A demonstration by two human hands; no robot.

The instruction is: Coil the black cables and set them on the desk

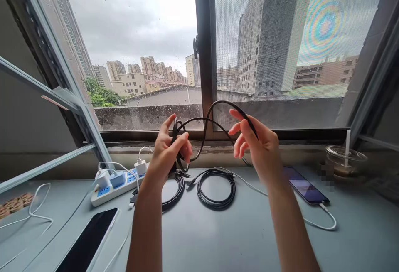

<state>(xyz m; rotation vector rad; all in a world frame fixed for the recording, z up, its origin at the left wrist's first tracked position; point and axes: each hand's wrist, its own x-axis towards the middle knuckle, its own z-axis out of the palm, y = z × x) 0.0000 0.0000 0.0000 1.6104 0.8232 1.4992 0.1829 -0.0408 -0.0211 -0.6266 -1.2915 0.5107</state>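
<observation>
1. While both hands hold it up in front of the window [140,35], the black cable [220,101] hangs in the air above the counter [199,238]. It looks slim, smooth and slightly glossy, bunched into several small loops at one side and spread into wide curves at the other.

2. On a clock face centred on the cable as the wearer sees it, the left hand [168,151] sits between 8 and 9 o'clock. Its index finger points up, thumb apart from it, while the other fingers curl around the bunched loops.

3. The right hand [262,147], between 3 and 4 o'clock, is about half open, its fingers loosely bent; one strand passes between thumb and index finger toward the palm.

4. The cable's long axis runs roughly from 9 to 3 o'clock. One curve arches highest just past 12; a lower strand slopes down behind the right fingers toward 4. Whether a plug tips that strand, I cannot tell.

5. On the counter, a coiled black cable [232,193] lies at 6 o'clock, another coil [180,191] at 7, partly hidden by the left arm. A white power strip [115,194] lies between 8 and 9, a phone [307,187] near 4.
</observation>
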